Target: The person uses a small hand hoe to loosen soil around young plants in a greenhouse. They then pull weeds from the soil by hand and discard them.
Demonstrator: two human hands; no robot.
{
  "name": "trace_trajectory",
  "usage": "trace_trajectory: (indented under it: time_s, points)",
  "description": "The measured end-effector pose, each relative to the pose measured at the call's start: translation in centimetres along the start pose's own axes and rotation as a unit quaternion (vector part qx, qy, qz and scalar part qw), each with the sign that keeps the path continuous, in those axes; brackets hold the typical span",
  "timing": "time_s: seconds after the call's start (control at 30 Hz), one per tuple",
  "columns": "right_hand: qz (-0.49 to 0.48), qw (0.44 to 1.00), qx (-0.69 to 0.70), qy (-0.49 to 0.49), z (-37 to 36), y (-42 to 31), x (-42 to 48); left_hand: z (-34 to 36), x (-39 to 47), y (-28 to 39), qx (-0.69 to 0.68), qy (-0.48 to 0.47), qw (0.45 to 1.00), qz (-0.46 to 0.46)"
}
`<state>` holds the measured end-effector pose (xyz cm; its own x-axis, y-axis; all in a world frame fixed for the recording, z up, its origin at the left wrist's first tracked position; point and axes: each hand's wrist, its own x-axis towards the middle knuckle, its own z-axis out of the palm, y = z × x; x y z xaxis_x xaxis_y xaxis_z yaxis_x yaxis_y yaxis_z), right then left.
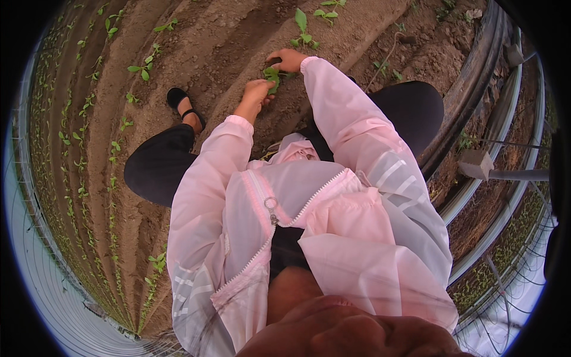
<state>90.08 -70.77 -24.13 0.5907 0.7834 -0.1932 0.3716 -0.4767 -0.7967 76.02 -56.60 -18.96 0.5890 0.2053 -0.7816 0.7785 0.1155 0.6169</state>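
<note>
A small green leafy seedling [272,76] stands out against the brown soil ridge in front of me. My left hand [256,95] pinches its leaves between thumb and fingers. Just beyond and to the right, my right hand [288,60] is low over the soil beside the same plant. Its thumb and forefinger curve around a dark gap; whether that is a soil clump, a hole or shadow I cannot tell. Another seedling with upright leaves [303,32] grows on the ridge past my right hand.
Rows of seedlings [142,69] run along ridges to the left. My black shoe [184,105] rests in the soil on that side. To the right lie a black hose or pipe [464,111], metal rails [499,134] and a concrete block [475,164]. Greenhouse sheeting [58,308] curves around the edges.
</note>
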Motion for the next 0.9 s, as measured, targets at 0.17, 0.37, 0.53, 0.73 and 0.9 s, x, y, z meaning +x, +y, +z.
trace_trajectory:
  time_s: [0.17, 0.37, 0.53, 0.73, 0.9]
  points:
    - [0.081, 0.991, -0.102, -0.007, -0.7, 4.5, -0.4, 1.6, 0.5, 0.2, -0.008, -0.023, 1.000, 0.001]
    - [0.074, 0.997, 0.000, -0.011, -1.3, 0.3, -1.5, -0.5, 0.4, 0.0, -0.006, -0.006, 1.000, 0.009]
    - [0.112, 0.992, -0.055, 0.015, -0.8, -0.5, -1.9, -0.9, 1.7, -0.7, -0.027, -0.005, 0.999, 0.040]
    - [0.086, 0.996, -0.037, 0.013, 0.2, -0.1, -1.6, -0.6, 1.6, -0.6, -0.028, -0.011, 0.998, 0.057]
    - [0.134, 0.987, -0.053, 0.070, 0.7, -0.2, -1.3, -0.9, 1.4, -0.5, -0.034, -0.020, 0.998, 0.056]
